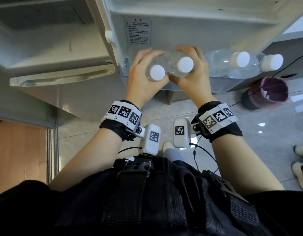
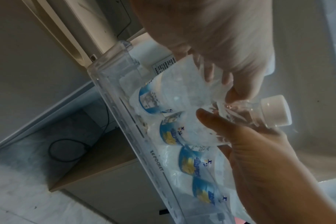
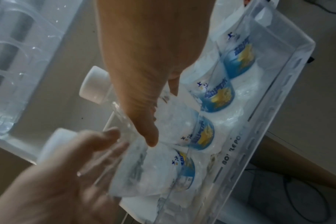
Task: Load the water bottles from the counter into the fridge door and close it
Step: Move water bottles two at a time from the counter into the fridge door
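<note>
The fridge door stands open with a clear bottle pocket (image 1: 124, 70) (image 2: 123, 115) (image 3: 269, 106) along its bottom. My left hand (image 1: 144, 67) (image 2: 217, 81) grips a white-capped water bottle (image 1: 157, 72) (image 2: 163, 94) at the pocket's hinge end. Right beside it my right hand (image 1: 198, 74) (image 3: 159, 115) grips a second bottle (image 1: 185, 64) (image 3: 182, 125). Both bottles have their lower halves inside the pocket and touch each other. Two more bottles (image 1: 242, 59) (image 1: 271, 62) stand in the pocket to the right.
The open fridge compartment with a metal front rail (image 1: 62, 79) lies to the left. On the tiled floor to the right stand a waste bin with a purple liner (image 1: 266, 92) and a black cable. Another person's shoes (image 1: 300, 150) are at the right edge.
</note>
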### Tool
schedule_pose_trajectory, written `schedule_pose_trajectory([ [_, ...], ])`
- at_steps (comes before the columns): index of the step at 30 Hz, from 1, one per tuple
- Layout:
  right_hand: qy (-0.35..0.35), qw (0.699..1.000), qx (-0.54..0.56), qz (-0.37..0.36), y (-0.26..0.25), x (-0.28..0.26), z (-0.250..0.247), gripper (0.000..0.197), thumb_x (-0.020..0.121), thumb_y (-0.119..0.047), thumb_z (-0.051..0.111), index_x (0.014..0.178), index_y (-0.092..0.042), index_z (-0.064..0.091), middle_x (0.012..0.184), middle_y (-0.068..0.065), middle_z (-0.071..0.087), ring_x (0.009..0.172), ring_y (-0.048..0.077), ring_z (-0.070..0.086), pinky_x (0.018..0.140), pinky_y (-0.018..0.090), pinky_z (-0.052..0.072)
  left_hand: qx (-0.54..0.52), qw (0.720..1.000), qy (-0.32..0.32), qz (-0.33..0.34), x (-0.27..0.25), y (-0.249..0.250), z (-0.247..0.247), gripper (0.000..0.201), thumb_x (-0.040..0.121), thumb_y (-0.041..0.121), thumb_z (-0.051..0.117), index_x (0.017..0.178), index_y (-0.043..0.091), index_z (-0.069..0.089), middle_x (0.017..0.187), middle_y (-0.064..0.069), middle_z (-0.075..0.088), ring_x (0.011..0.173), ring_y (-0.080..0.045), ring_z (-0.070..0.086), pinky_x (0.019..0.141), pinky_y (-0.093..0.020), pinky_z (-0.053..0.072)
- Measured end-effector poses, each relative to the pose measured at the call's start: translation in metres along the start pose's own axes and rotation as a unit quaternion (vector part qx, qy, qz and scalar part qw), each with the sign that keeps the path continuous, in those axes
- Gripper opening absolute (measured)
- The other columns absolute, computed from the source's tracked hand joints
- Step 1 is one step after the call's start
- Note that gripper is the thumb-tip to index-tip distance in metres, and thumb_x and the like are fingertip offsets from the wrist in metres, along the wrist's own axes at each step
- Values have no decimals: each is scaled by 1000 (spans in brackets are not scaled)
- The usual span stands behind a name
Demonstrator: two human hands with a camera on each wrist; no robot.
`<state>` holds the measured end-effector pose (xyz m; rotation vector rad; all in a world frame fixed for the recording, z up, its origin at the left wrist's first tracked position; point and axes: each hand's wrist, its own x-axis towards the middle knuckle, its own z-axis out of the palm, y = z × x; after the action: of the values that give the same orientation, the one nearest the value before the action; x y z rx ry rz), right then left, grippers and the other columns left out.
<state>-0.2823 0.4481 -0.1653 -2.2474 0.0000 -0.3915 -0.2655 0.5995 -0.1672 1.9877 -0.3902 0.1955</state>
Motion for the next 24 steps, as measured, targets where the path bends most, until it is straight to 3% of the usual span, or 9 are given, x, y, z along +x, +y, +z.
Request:
schedule_pose_trajectory([
  [3, -14, 1000, 5, 12, 1, -5, -7, 66, 59, -25, 83, 117, -9, 56, 115, 6, 57, 107, 20, 57, 87, 19, 41, 6, 1000, -13, -14, -6, 2, 3, 54, 65, 10, 74, 117, 10, 59, 121, -11, 54, 126, -24, 45, 100, -1, 28],
  [5, -9, 1000, 19, 9, 0, -7, -13, 67, 59, -32, 79, 117, -10, 56, 112, -1, 55, 104, 13, 54, 87, 15, 41, 13, 1000, -7, -20, -7, 6, 4, 58, 66, 10, 77, 119, 12, 56, 121, -9, 55, 126, -26, 46, 104, -16, 36],
  [7, -4, 1000, 29, 3, -2, -10, -18, 65, 61, -34, 76, 117, -9, 56, 112, 2, 57, 104, 11, 53, 89, 22, 46, 9, 1000, 3, -23, -9, 11, 3, 61, 66, 10, 78, 122, 12, 53, 122, -8, 56, 123, -23, 49, 104, -26, 38],
  [10, -2, 1000, 27, -8, -2, -16, -27, 57, 66, -24, 77, 117, -9, 56, 115, 7, 61, 104, 11, 55, 93, 32, 50, -8, 1000, 13, -10, -13, 23, 5, 63, 66, 12, 76, 123, 10, 50, 122, -7, 55, 116, -14, 51, 100, -12, 36],
  [11, -3, 1000, 28, -10, -1, -19, -31, 56, 67, -23, 77, 117, -10, 56, 115, 7, 61, 103, 11, 55, 92, 30, 49, -8, 1000, 17, -2, -14, 29, 6, 62, 67, 13, 75, 123, 9, 49, 122, -7, 56, 116, -15, 51, 102, -14, 36],
  [14, -6, 999, 38, -12, -1, -27, -45, 54, 69, -22, 79, 117, -11, 56, 116, 6, 61, 105, 13, 58, 89, 26, 47, -4, 999, 31, 23, -20, 48, 12, 55, 71, 21, 69, 121, 8, 51, 120, -7, 57, 124, -25, 48, 108, -39, 39],
  [18, -11, 997, 71, -12, -2, -44, -75, 47, 72, -19, 78, 113, -9, 58, 107, 1, 66, 102, 12, 63, 91, 26, 53, 24, 994, 83, 67, -29, 77, 29, 40, 73, 23, 62, 110, 9, 59, 121, 1, 57, 127, -23, 45, 107, -51, 37],
  [20, -16, 996, 83, -3, 0, -58, -99, 42, 74, -17, 77, 111, -9, 59, 100, -3, 66, 95, 10, 66, 88, 25, 55, 34, 990, 103, 94, -37, 95, 47, 29, 75, 18, 61, 101, 6, 63, 111, 6, 58, 121, -23, 51, 104, -50, 41],
  [24, 9, 997, 81, 14, 19, -88, -153, 26, 79, -15, 73, 102, -9, 64, 90, -5, 68, 83, 11, 69, 79, 28, 59, 10, 993, 74, 89, -57, 132, 96, 20, 77, 16, 55, 91, 7, 66, 99, -7, 66, 105, -19, 58, 89, -42, 51],
])
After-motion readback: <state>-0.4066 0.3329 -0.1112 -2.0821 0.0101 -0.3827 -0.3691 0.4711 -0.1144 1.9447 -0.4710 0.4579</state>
